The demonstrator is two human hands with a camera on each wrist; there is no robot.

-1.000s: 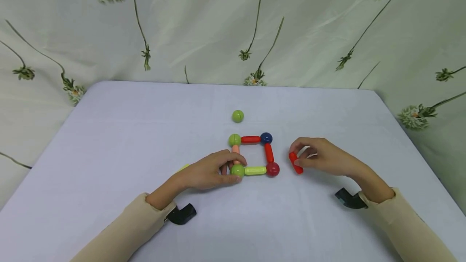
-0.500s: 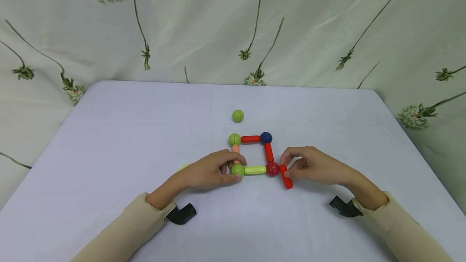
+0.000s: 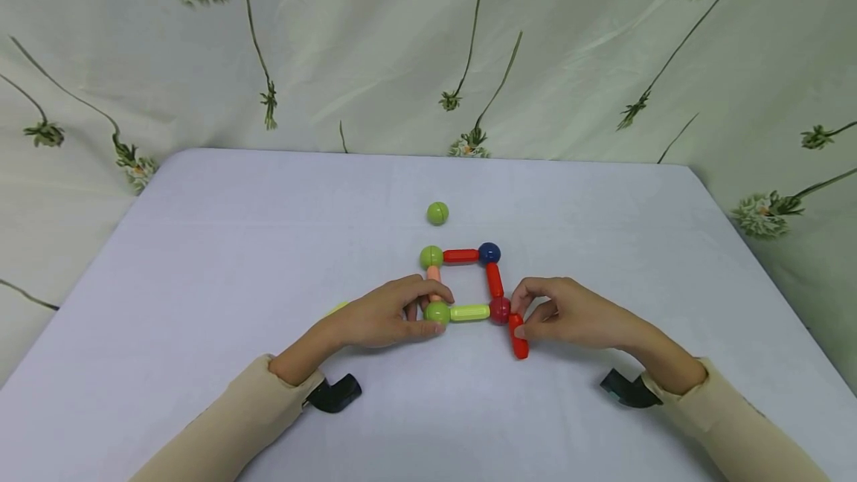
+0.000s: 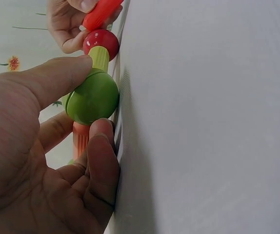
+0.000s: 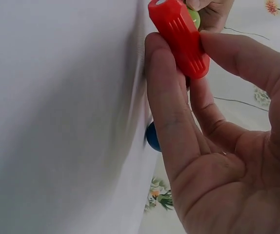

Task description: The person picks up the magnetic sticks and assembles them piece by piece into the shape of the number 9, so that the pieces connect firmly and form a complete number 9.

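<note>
My right hand [image 3: 572, 312] pinches a red magnetic rod [image 3: 518, 336] between thumb and fingers. One end of that rod is right at the red ball [image 3: 499, 310], the near right corner of a square of rods and balls. At the near left corner my left hand [image 3: 388, 311] holds a green ball [image 4: 92, 97] with thumb and fingers. A yellow-green rod [image 3: 470, 312] joins this ball to the red one. Red rods [image 3: 494, 280] run up the right side and along the far side, meeting at a blue ball [image 3: 489, 253]. My left fingers partly cover an orange rod [image 3: 434, 273].
Another green ball [image 3: 431, 257] forms the far left corner. Beyond the square lies a loose green ball [image 3: 438, 213]. Something yellow [image 3: 337, 308] peeks out behind the left hand. A flowered cloth [image 3: 402, 58] hangs behind the white-covered table [image 3: 281, 222].
My right hand has moved left and nearer with the red rod, bringing its end from apart to right at the red ball. The left hand has stayed on the green ball.
</note>
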